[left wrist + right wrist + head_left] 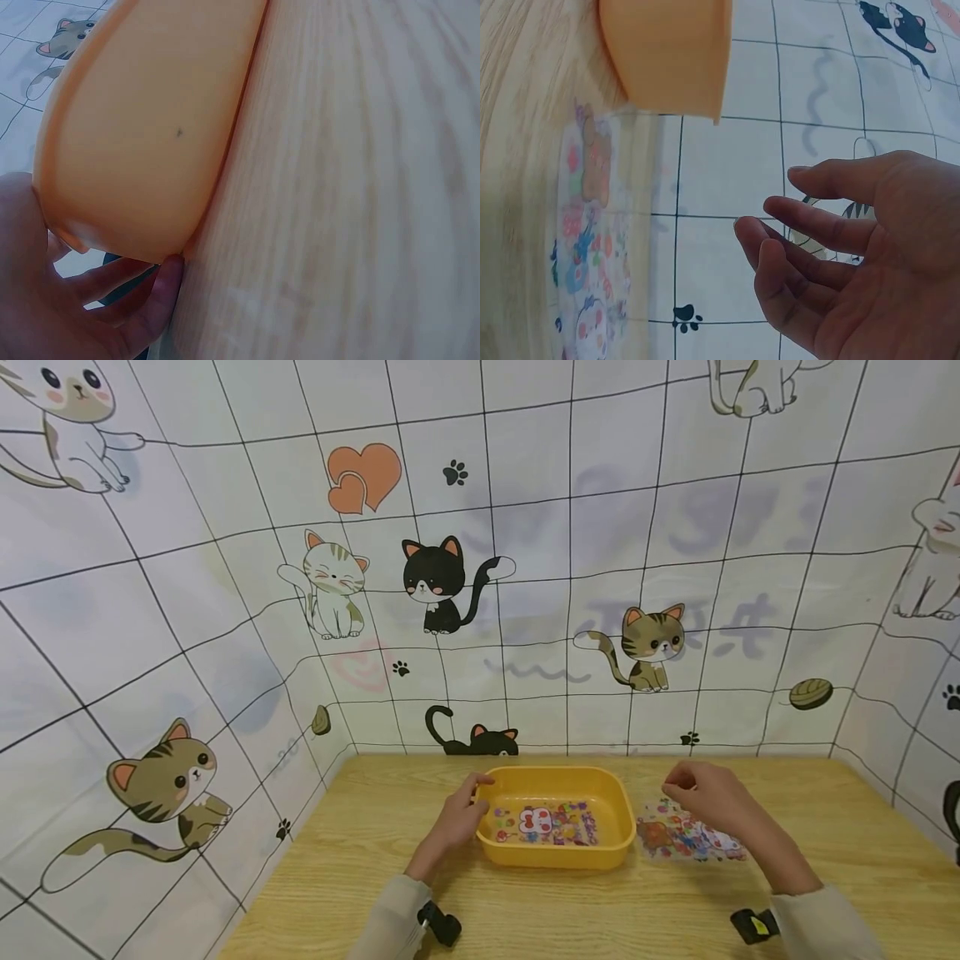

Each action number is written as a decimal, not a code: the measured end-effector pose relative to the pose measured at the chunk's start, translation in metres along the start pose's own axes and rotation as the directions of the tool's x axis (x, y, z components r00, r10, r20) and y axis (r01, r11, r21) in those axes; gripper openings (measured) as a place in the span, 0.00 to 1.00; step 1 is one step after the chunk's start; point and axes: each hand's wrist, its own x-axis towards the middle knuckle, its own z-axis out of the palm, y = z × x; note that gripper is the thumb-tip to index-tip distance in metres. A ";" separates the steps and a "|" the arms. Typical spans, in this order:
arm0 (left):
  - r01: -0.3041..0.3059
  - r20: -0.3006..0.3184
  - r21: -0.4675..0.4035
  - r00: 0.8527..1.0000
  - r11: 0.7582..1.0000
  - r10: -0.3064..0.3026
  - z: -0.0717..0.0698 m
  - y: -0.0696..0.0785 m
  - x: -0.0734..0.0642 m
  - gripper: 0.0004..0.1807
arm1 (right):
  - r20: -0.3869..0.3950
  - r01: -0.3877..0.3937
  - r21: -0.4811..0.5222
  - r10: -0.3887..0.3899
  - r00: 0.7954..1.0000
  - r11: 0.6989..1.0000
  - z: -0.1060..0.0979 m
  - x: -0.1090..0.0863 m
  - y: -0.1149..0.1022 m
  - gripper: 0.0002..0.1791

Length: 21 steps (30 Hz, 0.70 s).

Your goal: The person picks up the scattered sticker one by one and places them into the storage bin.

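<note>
A yellow plastic basin (555, 857) stands on the table, with a sheet of colourful cartoon stickers (536, 821) lying in it. My left hand (459, 814) holds the basin's left end at the rim. In the left wrist view, fingers (161, 296) reach low against the basin's outer wall (150, 150). To the right of the basin lies a second clear sticker sheet (686, 837), partly hidden by my right arm. My right hand (708, 793) hovers over that sheet's far side. The right wrist view shows its fingers loosely bent, the thumb apart from them, and nothing between.
The wood-grain table (360, 843) meets white gridded wall sheets (540, 527) printed with cartoon cats at the back and sides. Black straps with small devices (442, 927) hang at both wrists.
</note>
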 end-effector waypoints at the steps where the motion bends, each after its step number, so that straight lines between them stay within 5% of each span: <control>1: 0.000 -0.001 -0.002 1.000 1.000 0.000 0.000 0.000 0.000 0.22 | 0.001 -0.006 0.004 0.006 1.000 1.000 0.000 0.000 0.003 0.12; 15: -0.006 -0.006 0.010 1.000 1.000 0.006 0.000 0.000 0.003 0.21 | 0.095 -0.092 -0.036 0.095 0.991 0.995 -0.010 -0.005 0.048 0.20; 21: -0.005 0.001 0.006 1.000 1.000 0.005 0.000 -0.001 0.002 0.22 | 0.112 -0.137 -0.127 0.152 0.982 0.982 -0.012 -0.008 0.063 0.21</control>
